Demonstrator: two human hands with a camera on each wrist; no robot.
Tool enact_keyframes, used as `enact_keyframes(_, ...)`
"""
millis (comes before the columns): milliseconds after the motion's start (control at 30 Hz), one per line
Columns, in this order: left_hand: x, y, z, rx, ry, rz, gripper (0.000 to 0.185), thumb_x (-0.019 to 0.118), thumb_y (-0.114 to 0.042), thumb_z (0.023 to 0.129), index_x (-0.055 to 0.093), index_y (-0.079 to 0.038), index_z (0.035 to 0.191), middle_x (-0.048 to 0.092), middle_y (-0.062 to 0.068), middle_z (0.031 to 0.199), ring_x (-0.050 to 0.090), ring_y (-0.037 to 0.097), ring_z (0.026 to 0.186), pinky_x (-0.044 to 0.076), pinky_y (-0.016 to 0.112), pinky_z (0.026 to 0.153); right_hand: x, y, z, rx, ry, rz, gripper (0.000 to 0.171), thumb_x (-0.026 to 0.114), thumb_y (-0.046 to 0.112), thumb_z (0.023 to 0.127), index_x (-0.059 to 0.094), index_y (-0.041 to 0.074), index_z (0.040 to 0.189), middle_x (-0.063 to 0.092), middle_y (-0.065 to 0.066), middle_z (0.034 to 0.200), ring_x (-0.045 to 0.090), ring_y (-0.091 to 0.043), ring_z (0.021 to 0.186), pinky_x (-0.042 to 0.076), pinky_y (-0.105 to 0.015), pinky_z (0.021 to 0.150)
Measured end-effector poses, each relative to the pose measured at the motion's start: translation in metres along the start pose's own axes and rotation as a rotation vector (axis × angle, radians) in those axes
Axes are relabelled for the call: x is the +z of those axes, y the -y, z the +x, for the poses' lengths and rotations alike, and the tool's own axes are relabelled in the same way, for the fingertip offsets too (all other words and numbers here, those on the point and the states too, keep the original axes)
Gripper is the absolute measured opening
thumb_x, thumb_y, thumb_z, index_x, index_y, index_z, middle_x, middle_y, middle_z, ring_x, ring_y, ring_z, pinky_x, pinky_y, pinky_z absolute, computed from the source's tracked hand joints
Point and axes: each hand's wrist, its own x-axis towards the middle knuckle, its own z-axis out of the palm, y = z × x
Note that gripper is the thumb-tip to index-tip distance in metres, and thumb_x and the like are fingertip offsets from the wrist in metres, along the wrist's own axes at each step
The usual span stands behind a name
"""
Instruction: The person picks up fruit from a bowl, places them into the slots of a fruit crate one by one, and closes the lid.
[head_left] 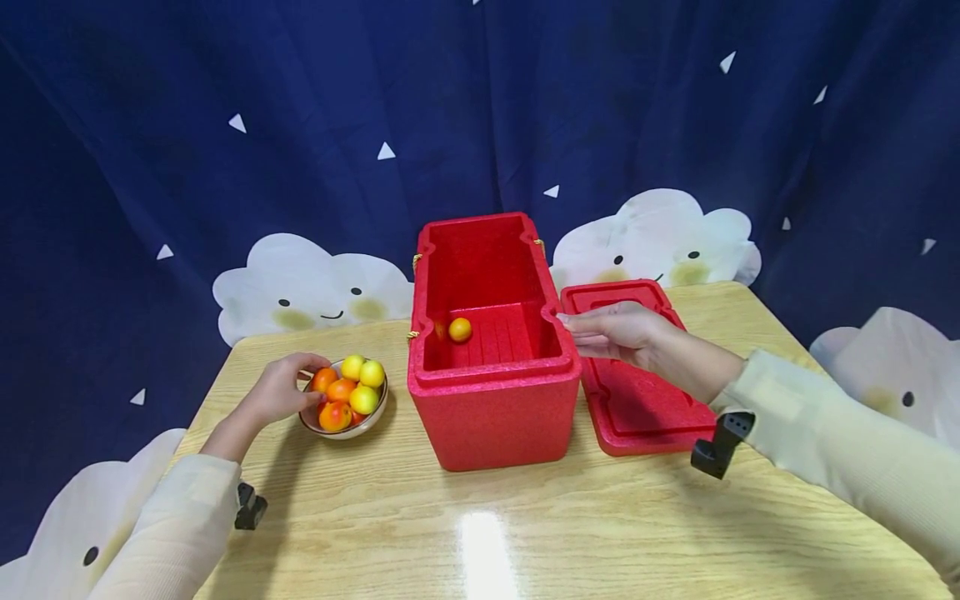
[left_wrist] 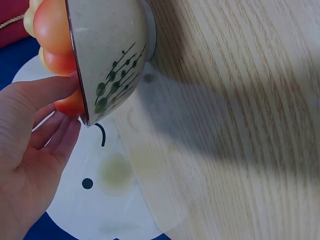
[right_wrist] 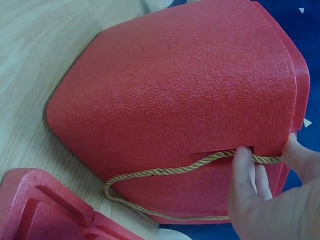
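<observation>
My left hand [head_left: 283,388] is at the left rim of a speckled bowl [left_wrist: 115,55] with a dark edge and painted green leaves. Thumb and fingers pinch a round orange-red fruit [left_wrist: 70,104] at that rim. Orange-red fruits and several yellow fruits [head_left: 364,400] fill the bowl. My right hand [head_left: 622,327] touches the right side of a tall red foam box [head_left: 495,425], fingers fairly straight by the gold rope [right_wrist: 165,172] and thumb at the rim. Inside the uncovered box, one orange fruit [head_left: 460,330] lies on the ribbed floor.
A red lid [head_left: 652,396] lies on the table right of the box, partly beneath my right forearm. The wooden table [head_left: 360,517] extends in front of the box and bowl. A dark blue curtain [head_left: 450,100] with smiling clouds hangs behind.
</observation>
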Motion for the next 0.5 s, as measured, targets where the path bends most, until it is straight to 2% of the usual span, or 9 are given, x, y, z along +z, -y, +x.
enact_keyframes(233,-0.003,0.001,0.000,0.001,0.005,0.009,0.041,0.072,0.000,0.077,0.060,0.008,0.116,0.063,0.027,0.113,0.061,0.042,0.103,0.048,0.059,0.095,0.000,0.000,0.000,0.004,0.004,0.008,0.060,0.064,0.027,0.091,0.044,0.003,0.142,0.074,0.011,0.081,0.073,-0.007,0.080,0.056,-0.025,0.084)
enact_keyframes(500,-0.010,0.001,-0.005,-0.017,-0.040,-0.022,0.046,0.075,-0.004,0.077,0.059,0.009,0.118,0.064,0.028,0.114,0.062,0.041,0.103,0.048,0.056,0.096,0.000,0.001,0.001,0.007,0.004,-0.001,0.061,0.066,0.029,0.091,0.045,0.004,0.142,0.074,0.011,0.082,0.073,-0.007,0.081,0.053,-0.030,0.092)
